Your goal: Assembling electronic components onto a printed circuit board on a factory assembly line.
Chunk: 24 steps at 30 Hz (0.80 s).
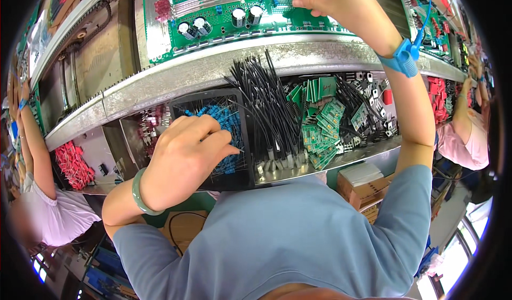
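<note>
Metal shelf (368, 153) with a black tray (232, 181), black wires (266, 102), small green boards (325, 126) and red components (74, 164).

This looks like an electronics workshop, with a green circuit board (290, 20), piled parts (229, 120) and nearby workers (66, 214).

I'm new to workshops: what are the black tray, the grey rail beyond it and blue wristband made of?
Tray: probably plastic, from its smooth satin rim. Rail: metal, perhaps aluminium, given its scuffed sheen. Wristband: perhaps plastic or rubber, matte and ribbed.
</note>
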{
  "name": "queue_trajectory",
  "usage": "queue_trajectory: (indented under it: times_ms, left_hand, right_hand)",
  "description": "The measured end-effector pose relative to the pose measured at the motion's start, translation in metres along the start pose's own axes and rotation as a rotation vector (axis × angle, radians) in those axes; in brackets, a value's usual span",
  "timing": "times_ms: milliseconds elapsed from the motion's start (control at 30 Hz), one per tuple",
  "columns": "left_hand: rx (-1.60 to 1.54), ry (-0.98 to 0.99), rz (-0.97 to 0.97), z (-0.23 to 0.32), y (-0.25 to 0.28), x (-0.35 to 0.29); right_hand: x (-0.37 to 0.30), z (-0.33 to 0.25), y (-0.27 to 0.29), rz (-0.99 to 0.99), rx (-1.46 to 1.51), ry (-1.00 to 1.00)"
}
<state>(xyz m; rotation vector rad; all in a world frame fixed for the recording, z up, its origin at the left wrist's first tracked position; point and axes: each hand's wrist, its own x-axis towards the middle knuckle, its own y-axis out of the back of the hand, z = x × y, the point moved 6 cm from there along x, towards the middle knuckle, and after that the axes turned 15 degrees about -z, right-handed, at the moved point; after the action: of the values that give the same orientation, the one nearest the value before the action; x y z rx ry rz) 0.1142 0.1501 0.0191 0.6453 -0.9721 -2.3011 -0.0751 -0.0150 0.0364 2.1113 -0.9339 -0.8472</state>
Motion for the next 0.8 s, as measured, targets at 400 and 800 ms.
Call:
queue_trajectory:
  times_ms: [400,800]
  left_hand:
    - [0.002,-0.029,0.18,0.004,0.006,-0.003]
    - [-0.088,-0.016,0.252,-0.004,0.016,-0.005]
  right_hand:
    - [0.022,0.038,-0.007,-0.069,0.203,-0.091]
    - [0.017,-0.001,-0.021,-0.012,-0.354,0.113]
